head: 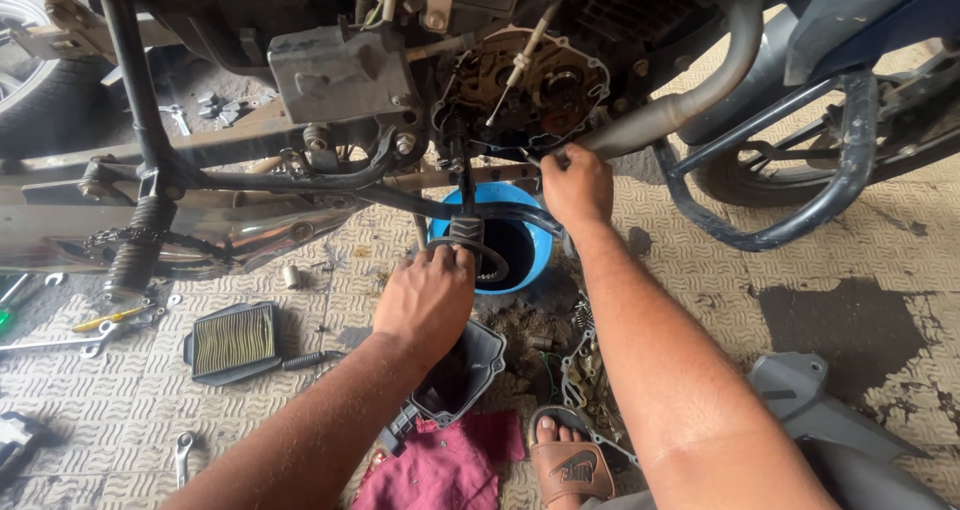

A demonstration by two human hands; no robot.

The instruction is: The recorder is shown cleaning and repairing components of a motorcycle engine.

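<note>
Clutch plate (487,260) sat pinched in my left hand (425,300) over the blue basin (535,255); my right hand (575,185) gripped inside the uncovered engine (540,85), reassembly undone

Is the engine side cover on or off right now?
Off. The engine side is bare, with gears and the gasket rim showing, and the right hand is at its lower edge.

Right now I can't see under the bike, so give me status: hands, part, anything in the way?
Left hand grips dark ring-shaped plate over blue plastic bucket. Right hand at open engine case. Black foot lever hangs between.
</note>
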